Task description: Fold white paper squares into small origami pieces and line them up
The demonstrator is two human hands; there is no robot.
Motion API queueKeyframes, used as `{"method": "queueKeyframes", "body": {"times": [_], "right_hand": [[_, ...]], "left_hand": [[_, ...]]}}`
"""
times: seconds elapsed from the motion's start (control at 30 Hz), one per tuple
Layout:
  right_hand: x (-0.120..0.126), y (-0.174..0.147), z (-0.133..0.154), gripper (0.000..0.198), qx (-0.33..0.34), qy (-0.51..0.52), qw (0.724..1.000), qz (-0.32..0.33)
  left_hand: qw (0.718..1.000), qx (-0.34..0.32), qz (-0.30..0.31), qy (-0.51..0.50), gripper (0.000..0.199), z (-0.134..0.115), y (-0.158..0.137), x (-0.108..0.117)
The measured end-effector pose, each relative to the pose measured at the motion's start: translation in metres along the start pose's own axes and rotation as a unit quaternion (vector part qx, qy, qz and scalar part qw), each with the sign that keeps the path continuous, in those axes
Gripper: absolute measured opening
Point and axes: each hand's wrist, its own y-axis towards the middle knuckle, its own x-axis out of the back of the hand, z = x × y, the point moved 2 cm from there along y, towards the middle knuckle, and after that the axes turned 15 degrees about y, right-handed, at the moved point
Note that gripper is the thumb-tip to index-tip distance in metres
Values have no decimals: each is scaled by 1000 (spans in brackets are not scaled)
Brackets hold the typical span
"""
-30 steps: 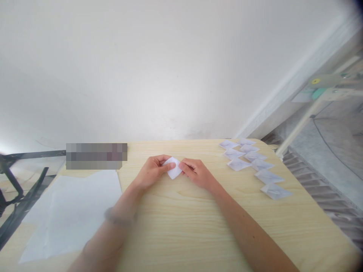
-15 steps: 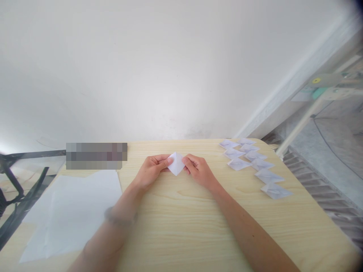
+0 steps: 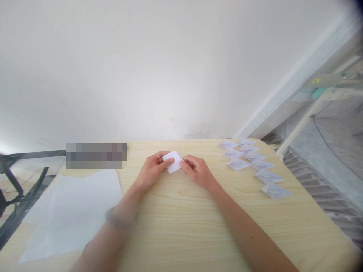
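A small folded white paper (image 3: 173, 155) is held between my two hands, above the middle of the wooden table (image 3: 181, 219). My left hand (image 3: 154, 168) grips its left side, thumb pressed flat on the front and fingers behind. On the opposite side, my right hand (image 3: 196, 170) pinches the right corner between thumb and curled fingers. The paper looks roughly square and is tilted. Several folded white paper pieces (image 3: 237, 163), pointed at the ends, lie in two columns to the right of my right hand.
Large white paper sheets (image 3: 76, 211) lie at the table's left side. A blurred-out block (image 3: 96, 155) covers something at the back left. The white wall (image 3: 170, 75) stands behind the table. Past the right edge are a pale pole (image 3: 297, 136) and a grey pleated cloth (image 3: 334, 215).
The folded paper has turned from an upright diamond with a centre crease to a tilted square showing a plain face. My left thumb has slid further onto it.
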Motion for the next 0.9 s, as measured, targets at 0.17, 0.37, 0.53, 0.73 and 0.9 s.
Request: {"method": "queueKeyframes", "body": {"times": [0.17, 0.37, 0.53, 0.73, 0.9], "right_hand": [[0, 1, -3, 21, -9, 17, 999, -31], [3, 2, -7, 19, -43, 47, 998, -19], [6, 0, -4, 17, -58, 39, 995, 67], [5, -2, -1, 24, -58, 36, 993, 97], [4, -2, -2, 29, -47, 18, 997, 59]], "left_hand": [[999, 15, 32, 15, 39, 0, -2, -2], [1000, -9, 24, 12, 37, -5, -3, -4], [1000, 6, 20, 21, 41, -4, -3, -3], [999, 20, 31, 33, 36, -7, -5, -4], [999, 0, 34, 32, 42, -8, -3, -4]]}}
